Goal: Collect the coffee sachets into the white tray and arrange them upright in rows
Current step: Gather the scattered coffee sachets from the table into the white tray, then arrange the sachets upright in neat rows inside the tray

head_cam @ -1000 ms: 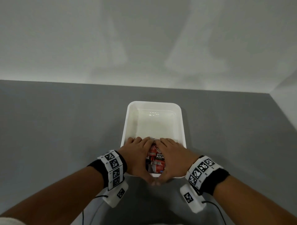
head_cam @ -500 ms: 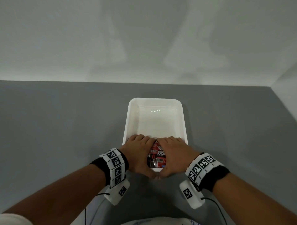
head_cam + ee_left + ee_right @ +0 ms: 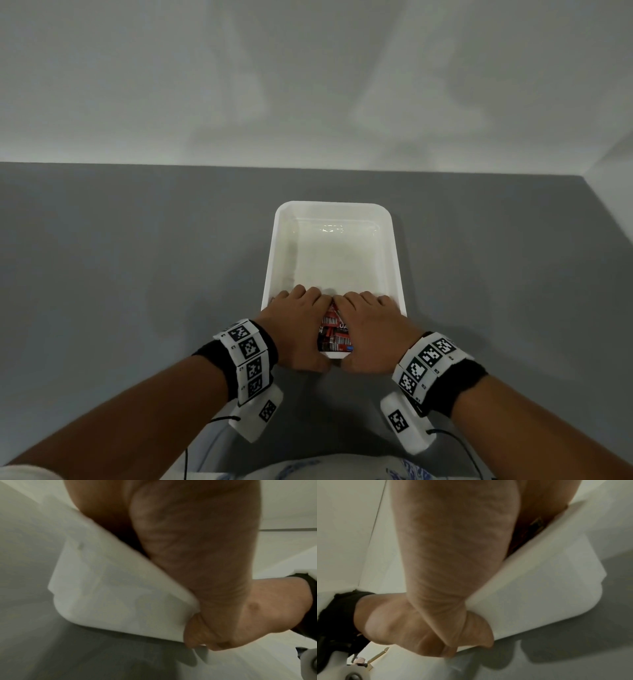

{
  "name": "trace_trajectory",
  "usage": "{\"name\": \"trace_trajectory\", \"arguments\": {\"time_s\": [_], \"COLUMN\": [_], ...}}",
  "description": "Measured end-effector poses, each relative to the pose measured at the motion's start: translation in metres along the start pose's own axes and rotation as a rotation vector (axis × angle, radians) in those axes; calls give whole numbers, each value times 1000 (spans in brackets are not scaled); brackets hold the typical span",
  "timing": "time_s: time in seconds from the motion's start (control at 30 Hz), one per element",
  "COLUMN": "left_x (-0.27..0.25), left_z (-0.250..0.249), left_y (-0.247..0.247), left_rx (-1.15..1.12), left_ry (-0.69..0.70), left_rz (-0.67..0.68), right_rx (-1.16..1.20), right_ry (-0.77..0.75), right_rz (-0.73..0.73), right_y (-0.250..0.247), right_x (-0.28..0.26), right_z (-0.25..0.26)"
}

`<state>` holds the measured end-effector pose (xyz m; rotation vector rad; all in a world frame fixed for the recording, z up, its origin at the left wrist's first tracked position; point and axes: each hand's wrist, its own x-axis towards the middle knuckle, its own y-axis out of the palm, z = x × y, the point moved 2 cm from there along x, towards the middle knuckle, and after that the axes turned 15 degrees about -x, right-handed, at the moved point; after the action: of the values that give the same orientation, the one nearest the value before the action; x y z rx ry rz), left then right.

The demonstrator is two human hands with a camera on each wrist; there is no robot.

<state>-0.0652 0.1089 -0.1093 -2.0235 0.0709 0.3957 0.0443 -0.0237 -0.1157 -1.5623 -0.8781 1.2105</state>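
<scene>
While the white tray (image 3: 334, 212) sits on the grey table (image 3: 137, 257), left hand (image 3: 298, 329) and right hand (image 3: 371, 329) cup the coffee sachets (image 3: 335, 334) at its near end, fingers curled over them, thumbs outside the wall.

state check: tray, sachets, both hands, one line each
white tray: on the grey table, far part bare
coffee sachets: bunched at the tray's near end, between the hands; upright or not unclear
left hand: fingers over the sachets, thumb outside the near wall
right hand: mirrors it
</scene>
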Motion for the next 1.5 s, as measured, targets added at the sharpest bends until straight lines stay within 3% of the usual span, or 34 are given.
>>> {"name": "trace_trajectory", "arguments": {"time_s": [0.33,0.6,0.7,0.87,1.13,1.3,1.4,1.5], "left_x": [0,3,9,23,35,37,38,36], "left_z": [1,4,6,7,14,12,13,17], "left_y": [0,-41,-49,-55,-56,-56,-63,-69], "left_rx": [-20,-328,-391,-360,-270,-221,-290,-513], "left_ry": [-25,-114,-128,-168,-130,-95,-75,-108], "left_rz": [20,189,233,183,104,58,-50,-163], "right_rx": [22,373,377,196,404,358,294,290], "right_ry": [19,47,56,-2,5,-36,-37,22], "right_rz": [45,347,415,407,396,438,393,336], "right_y": [-3,-52,-61,-69,-65,-65,-64,-58], "right_x": [2,0,4,15,21,23,26,33], "right_z": [6,-33,-48,-54,-56,-58,-58,-55]}}
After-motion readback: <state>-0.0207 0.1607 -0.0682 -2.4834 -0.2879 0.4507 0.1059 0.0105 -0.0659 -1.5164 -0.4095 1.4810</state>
